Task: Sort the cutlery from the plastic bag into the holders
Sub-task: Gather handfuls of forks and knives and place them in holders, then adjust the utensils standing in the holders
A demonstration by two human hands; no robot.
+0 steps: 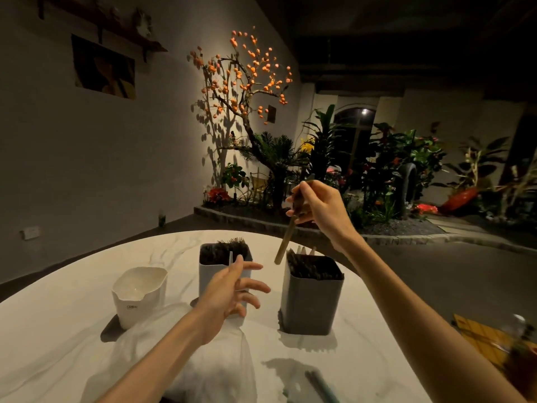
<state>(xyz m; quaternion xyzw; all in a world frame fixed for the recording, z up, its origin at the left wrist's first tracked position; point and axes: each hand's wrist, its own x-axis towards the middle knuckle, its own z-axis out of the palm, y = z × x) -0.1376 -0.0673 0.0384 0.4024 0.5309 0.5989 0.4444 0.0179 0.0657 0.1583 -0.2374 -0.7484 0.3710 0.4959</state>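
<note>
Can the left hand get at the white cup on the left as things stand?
Probably yes: the left hand hangs open, holding nothing, and only bare table shows between it and the white cup.

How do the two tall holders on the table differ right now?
The left holder is light grey and stands farther back, partly hidden by the left hand. The right holder is dark grey, nearer, and has pale tips sticking above its contents. Both are upright, square and packed with dark cutlery.

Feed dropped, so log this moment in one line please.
right hand: grips brown stick above dark holder | left hand: open, before white holder | stick not in
</note>
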